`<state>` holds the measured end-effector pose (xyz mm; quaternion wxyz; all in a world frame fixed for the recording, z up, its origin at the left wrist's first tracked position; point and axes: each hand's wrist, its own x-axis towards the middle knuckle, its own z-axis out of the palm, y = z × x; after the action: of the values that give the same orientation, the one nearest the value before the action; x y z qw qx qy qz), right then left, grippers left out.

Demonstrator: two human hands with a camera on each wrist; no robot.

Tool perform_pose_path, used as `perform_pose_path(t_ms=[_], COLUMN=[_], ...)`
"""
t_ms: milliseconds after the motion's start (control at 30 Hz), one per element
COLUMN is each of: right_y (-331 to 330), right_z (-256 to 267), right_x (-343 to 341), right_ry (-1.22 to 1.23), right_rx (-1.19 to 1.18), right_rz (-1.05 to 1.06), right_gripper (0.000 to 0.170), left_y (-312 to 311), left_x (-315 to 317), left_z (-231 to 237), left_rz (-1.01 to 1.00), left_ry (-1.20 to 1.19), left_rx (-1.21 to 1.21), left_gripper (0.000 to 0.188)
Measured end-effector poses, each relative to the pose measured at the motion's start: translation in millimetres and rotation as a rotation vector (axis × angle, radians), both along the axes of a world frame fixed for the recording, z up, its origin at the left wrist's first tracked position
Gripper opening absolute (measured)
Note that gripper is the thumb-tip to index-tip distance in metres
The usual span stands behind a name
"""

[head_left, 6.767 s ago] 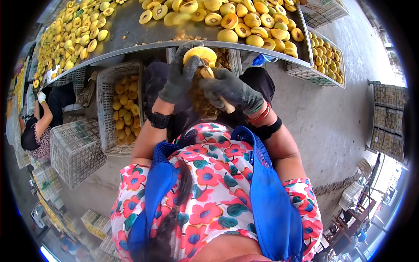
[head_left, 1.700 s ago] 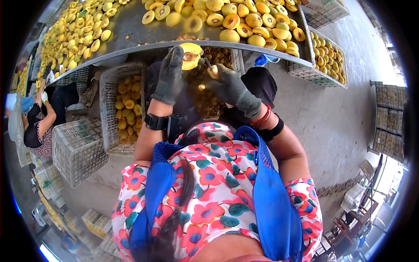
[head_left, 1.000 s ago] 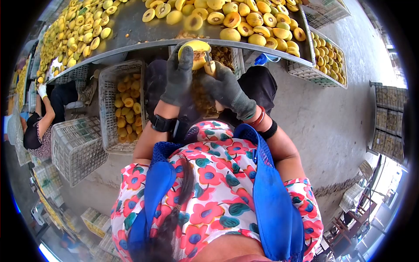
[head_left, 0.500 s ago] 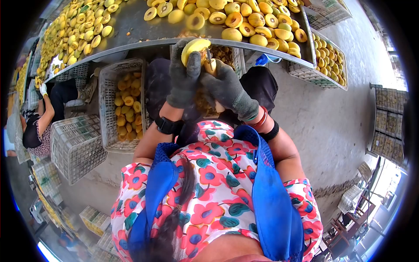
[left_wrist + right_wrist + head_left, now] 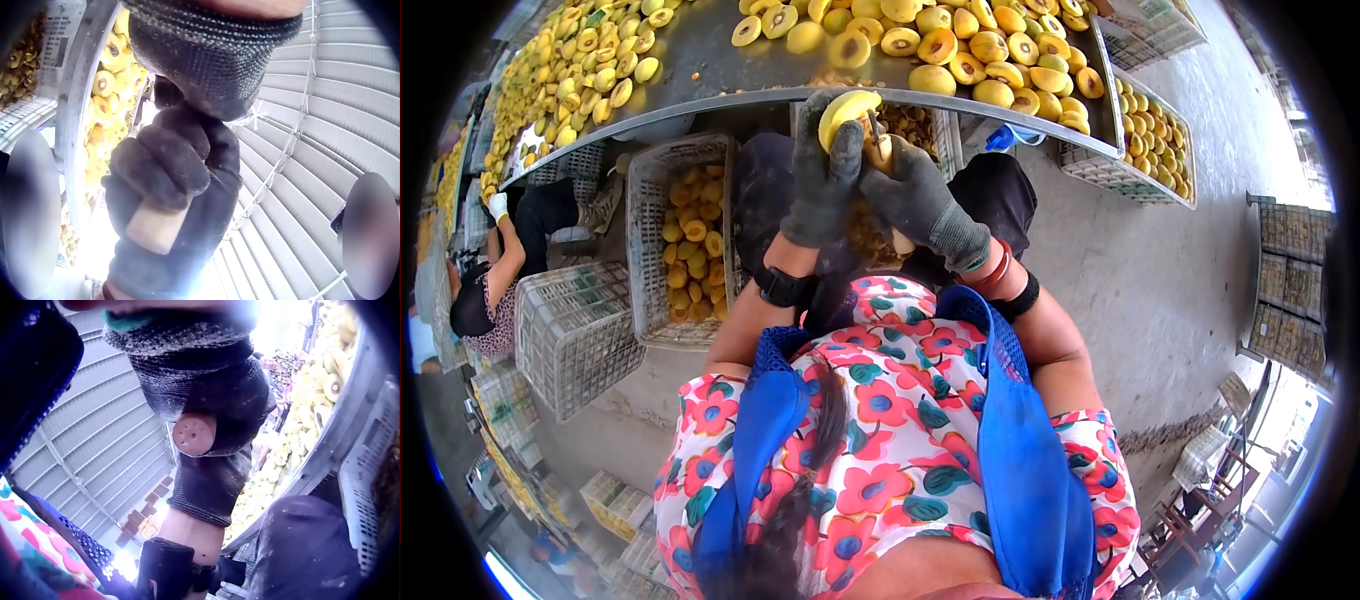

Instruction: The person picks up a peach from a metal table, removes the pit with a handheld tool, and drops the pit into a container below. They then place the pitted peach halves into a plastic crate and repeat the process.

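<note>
Both hands wear dark gloves and meet over a crate at the table's front edge. My left hand (image 5: 818, 190) grips a yellow peach half (image 5: 850, 112), its rounded skin side facing up. My right hand (image 5: 925, 205) is curled round the wooden handle of a pitting knife (image 5: 882, 152), whose thin dark tip is at the peach's cut side. In the left wrist view the pale handle (image 5: 156, 231) pokes out below the right hand's curled fingers. The handle's round butt (image 5: 194, 435) shows in the right wrist view. The peach's cut face is mostly hidden.
The metal table (image 5: 730, 75) carries heaps of peach halves (image 5: 990, 60). A crate of peaches (image 5: 690, 250) stands at the left, beside another crate (image 5: 580, 335); one more filled crate (image 5: 1150, 130) is at the right. Another person (image 5: 485, 300) works far left.
Since about two seconds ago, my left hand has moved right and turned the peach half from cut face showing to skin up. The knife has come to it; in the last half second little moved.
</note>
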<state>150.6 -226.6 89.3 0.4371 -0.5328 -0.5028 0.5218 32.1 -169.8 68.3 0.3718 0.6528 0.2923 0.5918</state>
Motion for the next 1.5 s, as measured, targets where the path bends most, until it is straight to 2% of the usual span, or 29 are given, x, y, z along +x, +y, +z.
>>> perform_pose_path(t_ms=[33, 133, 233, 333, 433, 533, 633, 733, 833, 933, 1033, 1133, 1167, 1233, 1267, 1300, 1400, 1433, 1467, 1500], right_y=[-0.1, 6.8, 1.9, 0.6, -2.1, -5.5, -5.9, -4.0, -4.7, -3.6, -5.0, -6.5, -9.3, -9.9, -8.8, -7.1, -5.4, -4.5, -5.0, -7.8], right_z=[1.0, -13.9, 0.2, -1.5, -6.2, 11.0, 14.7, 9.1, 14.3, 27.8, 23.2, 22.1, 22.1, 14.9, 12.5, 13.1, -4.4, -12.3, -19.3, -23.5], right_x=[-0.1, -9.6, -0.1, 0.2, -6.1, 1.5, 14.9, 19.1, 17.9, 13.8, 27.2, 22.0, 13.7, 12.1, 11.7, 13.7, 18.0, 17.8, 18.0, 19.1], right_ry=[-0.049, -0.155, 0.009, 0.122, 0.141, 0.313, 0.495, 0.467, 0.413, 0.226, 0.669, 0.729, 0.611, 0.609, 0.608, 0.599, 0.484, 0.479, 0.448, 0.415], right_rx=[0.04, 0.421, 0.038, -0.124, 0.014, -0.223, -0.338, -0.346, -0.333, -0.366, -0.618, -0.618, -0.518, -0.478, -0.46, -0.457, -0.501, -0.487, -0.475, -0.46], right_rz=[-0.003, -0.115, 0.09, 0.127, 0.096, 0.2, 0.391, 0.437, 0.435, 0.41, 0.534, 0.536, 0.532, 0.446, 0.407, 0.358, 0.36, 0.39, 0.388, 0.384], right_gripper=[0.025, 0.025, 0.025, 0.024, 0.019, 0.011, 0.005, 0.006, 0.006, 0.008, 0.01, 0.011, 0.01, 0.01, 0.01, 0.009, 0.013, 0.013, 0.013, 0.013], left_y=[2.0, 3.3, -0.2, 0.0, -0.3, 5.8, 7.5, 9.9, 8.1, 8.0, 3.9, 8.8, 11.0, 14.7, 18.1, 21.3, 24.1, 32.3, 38.2, 45.2], left_x=[-0.3, 0.3, -4.3, -6.7, -8.4, -20.5, -32.7, -35.6, -34.0, -34.3, -34.8, -35.5, -35.2, -39.5, -44.7, -49.7, -67.4, -79.0, -98.8, -128.7], left_z=[-1.1, -5.2, 2.3, 0.6, -1.9, 1.3, 4.5, 9.7, 3.0, -2.7, 3.3, 6.6, -5.0, -9.7, -9.3, -7.7, -9.8, -22.3, -36.9, -57.0], left_rz=[0.011, 0.024, -0.072, -0.08, -0.24, -0.3, -0.441, -0.46, -0.495, -0.465, -0.581, -0.519, -0.098, -0.003, -0.182, -0.269, -0.205, -0.173, -0.099, 0.192], left_ry=[0.014, -0.03, 0.028, 0.061, -0.155, -0.082, -0.084, 0.014, -0.06, -0.051, -0.097, -0.057, 0.186, 0.099, -0.086, -0.318, -0.402, -0.495, -0.375, 0.126], left_rx=[0.037, 0.022, -0.031, -0.047, -0.182, -0.18, -0.283, -0.271, -0.339, -0.298, -0.371, -0.341, 0.127, 0.039, -0.326, -0.702, -0.676, -0.683, -0.653, -0.293], left_gripper=[0.033, 0.031, 0.032, 0.033, 0.036, 0.039, 0.042, 0.043, 0.04, 0.036, 0.035, 0.036, 0.04, 0.05, 0.053, 0.057, 0.053, 0.051, 0.05, 0.049])
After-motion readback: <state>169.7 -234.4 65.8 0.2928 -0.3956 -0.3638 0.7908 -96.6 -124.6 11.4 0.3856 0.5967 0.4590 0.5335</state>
